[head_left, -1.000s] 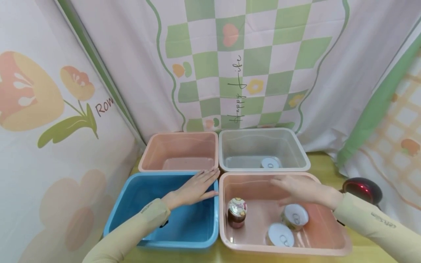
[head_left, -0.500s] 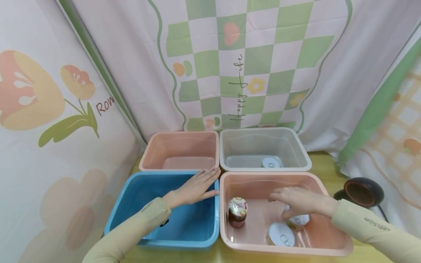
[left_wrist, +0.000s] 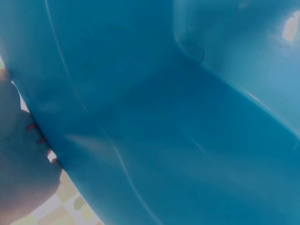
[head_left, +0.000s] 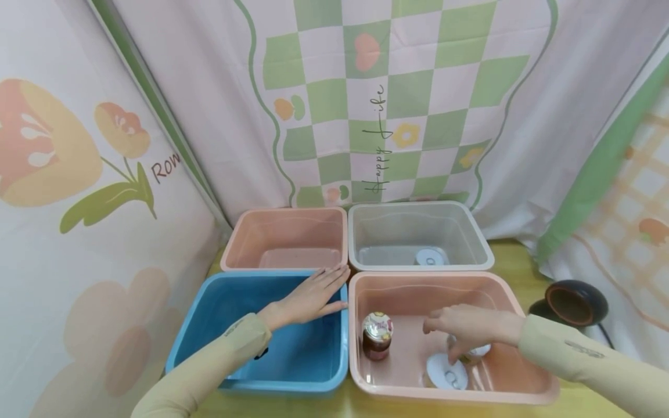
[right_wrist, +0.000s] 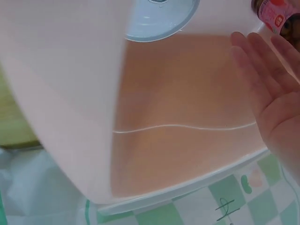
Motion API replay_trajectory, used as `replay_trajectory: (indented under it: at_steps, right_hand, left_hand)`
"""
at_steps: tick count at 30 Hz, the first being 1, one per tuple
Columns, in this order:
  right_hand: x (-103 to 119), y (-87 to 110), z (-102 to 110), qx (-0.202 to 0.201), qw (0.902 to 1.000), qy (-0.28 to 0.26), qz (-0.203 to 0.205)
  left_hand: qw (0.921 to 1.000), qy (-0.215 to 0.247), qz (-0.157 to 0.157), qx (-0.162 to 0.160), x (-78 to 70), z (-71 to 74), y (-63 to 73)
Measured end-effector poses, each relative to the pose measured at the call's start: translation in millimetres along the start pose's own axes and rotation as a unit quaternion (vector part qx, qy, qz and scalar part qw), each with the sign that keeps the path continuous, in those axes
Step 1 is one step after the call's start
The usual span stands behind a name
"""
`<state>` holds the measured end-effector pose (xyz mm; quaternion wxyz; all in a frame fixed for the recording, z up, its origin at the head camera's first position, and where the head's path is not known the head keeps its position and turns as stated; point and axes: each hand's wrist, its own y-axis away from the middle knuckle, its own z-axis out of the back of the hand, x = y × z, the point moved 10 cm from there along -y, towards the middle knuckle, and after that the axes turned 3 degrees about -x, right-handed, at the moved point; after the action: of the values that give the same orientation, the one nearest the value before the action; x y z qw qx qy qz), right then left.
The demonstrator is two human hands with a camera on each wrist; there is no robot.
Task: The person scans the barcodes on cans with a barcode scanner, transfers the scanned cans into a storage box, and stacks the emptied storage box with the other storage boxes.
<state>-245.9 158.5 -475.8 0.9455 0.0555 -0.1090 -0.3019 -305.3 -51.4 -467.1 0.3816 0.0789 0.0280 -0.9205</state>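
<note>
Left hand [head_left: 308,299]: resting empty, straight-fingered, on blue bin [head_left: 282,386]'s two-o'clock rim
Right hand [head_left: 470,323]: extending empty, fingers relaxed, over cans [head_left: 443,374]
Jar [head_left: 377,335]: standing in front pink bin [head_left: 449,396], nine o'clock

Even light fills the head view, glinting on the front pink tub [head_left: 409,335] at its eight o'clock corner. The left wrist view is dimmer: glare whitens the blue tub [left_wrist: 140,112] at two o'clock; the curtain [left_wrist: 68,206] overexposes at seven.

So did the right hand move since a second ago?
Yes. In the head view, the right hand came away from the far rim of the front pink tub, toward the near white-topped can.
</note>
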Motion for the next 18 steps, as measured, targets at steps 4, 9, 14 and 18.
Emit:
replay_trajectory:
  at_steps: [4,9,14,18]
  right_hand:
    - [5,-3.4,-7,0.022,0.9997,0.013,0.000]
    - [11,-7.2,-19,0.057,0.9977,0.036,0.007]
    - [20,-9.0,-37,0.103,0.9928,0.057,0.019]
    - [20,-11.0,-48,0.124,0.9900,0.068,0.003]
  left_hand:
    - [1.0000,0.004,-0.002,-0.003,-0.6,1.2,0.6]
    - [1.0000,0.006,-0.002,-0.005,-0.5,2.0,0.9]
    - [0.9999,0.006,-0.005,-0.010,-1.1,3.3,0.7]
    - [0.9999,0.008,-0.006,-0.008,-2.5,3.4,1.3]
